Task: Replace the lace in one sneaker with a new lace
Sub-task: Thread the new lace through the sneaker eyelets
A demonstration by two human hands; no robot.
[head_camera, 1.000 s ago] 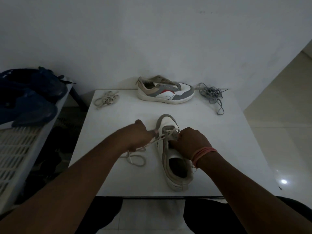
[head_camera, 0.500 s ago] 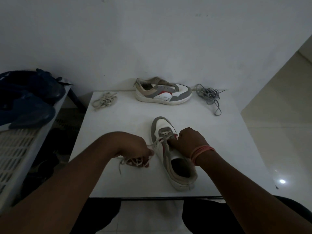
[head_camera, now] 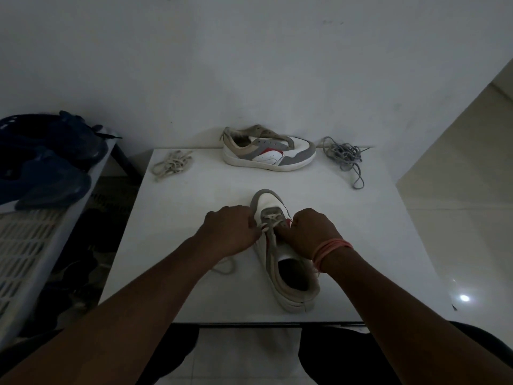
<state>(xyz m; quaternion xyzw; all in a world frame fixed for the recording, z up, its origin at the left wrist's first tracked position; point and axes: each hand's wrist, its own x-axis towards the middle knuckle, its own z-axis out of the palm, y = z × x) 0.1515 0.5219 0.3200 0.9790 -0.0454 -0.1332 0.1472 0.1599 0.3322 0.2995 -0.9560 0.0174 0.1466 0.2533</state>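
1. Pointing its toe away from the person, the sneaker [head_camera: 280, 254] lies lengthwise on the table [head_camera: 194, 287], heel close to the near edge.
2. Left hand [head_camera: 230, 232] pinches the lace [head_camera: 270, 220]; right hand [head_camera: 311, 232] grips the sneaker's eyelet side.
3. Bare tabletop flanks both sides.

Smooth white matt bench [head_camera: 194, 218]; white leather-look sneaker with grey suede-like panels [head_camera: 283, 262]; woven cream lace [head_camera: 270, 222]; glossy tiled floor [head_camera: 458, 245].
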